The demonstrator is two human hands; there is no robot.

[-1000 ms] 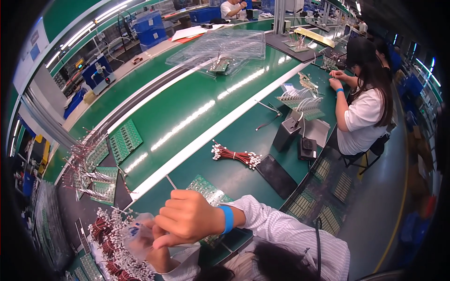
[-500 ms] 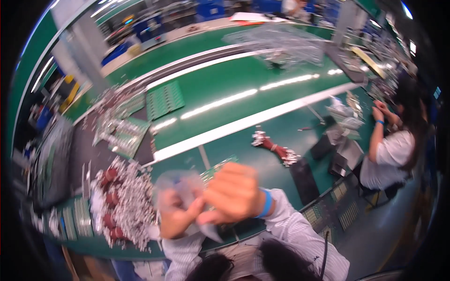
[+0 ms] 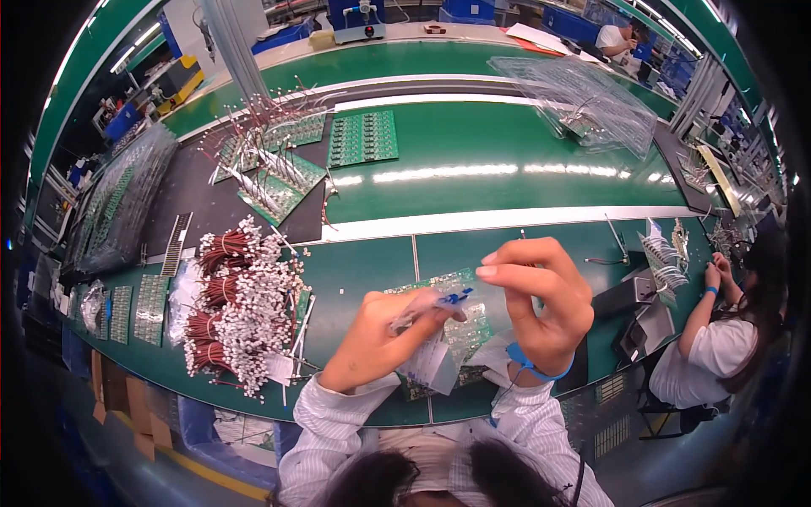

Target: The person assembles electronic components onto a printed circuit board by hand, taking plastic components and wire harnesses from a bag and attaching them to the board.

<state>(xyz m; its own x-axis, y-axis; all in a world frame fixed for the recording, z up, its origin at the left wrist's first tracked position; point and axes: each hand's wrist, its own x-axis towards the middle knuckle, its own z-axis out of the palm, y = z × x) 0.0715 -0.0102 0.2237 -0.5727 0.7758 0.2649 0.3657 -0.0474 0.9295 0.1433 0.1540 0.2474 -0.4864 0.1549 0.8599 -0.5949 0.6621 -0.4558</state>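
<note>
Clear plastic bag (image 3: 432, 365), one, was in the left hand (image 3: 372, 338), pinched between thumb and fingers; its lower part hung down beside the palm. Blue pieces (image 3: 454, 297) showed at the fingertips, too small to count. Right hand (image 3: 545, 296) sat just right of the left, clear of the bag, two fingertips close to each other; couldn't tell if anything was between them. Change from half a second before: the hands had been together at the bag, right fist against left; now a gap separated them. View had also swung left, so the red-brown wire bundles left of the left hand showed more fully. Counts: one blue wristband (image 3: 532, 365) on the right wrist; green board (image 3: 473, 325) under and between the hands, couldn't tell if one or stacked; four wire bundles (image 3: 221, 290) with white connectors left of the left hand; two narrow green panels (image 3: 150, 310) past those, farther left. Beyond the hands, up and left: one bare green panel (image 3: 363, 138), with at least two wired boards (image 3: 283, 186) beside it. Up and right of the right hand: clear plastic trays (image 3: 591, 106), overlapping, no count. Well right of it: one seated co-worker (image 3: 705, 359).
</note>
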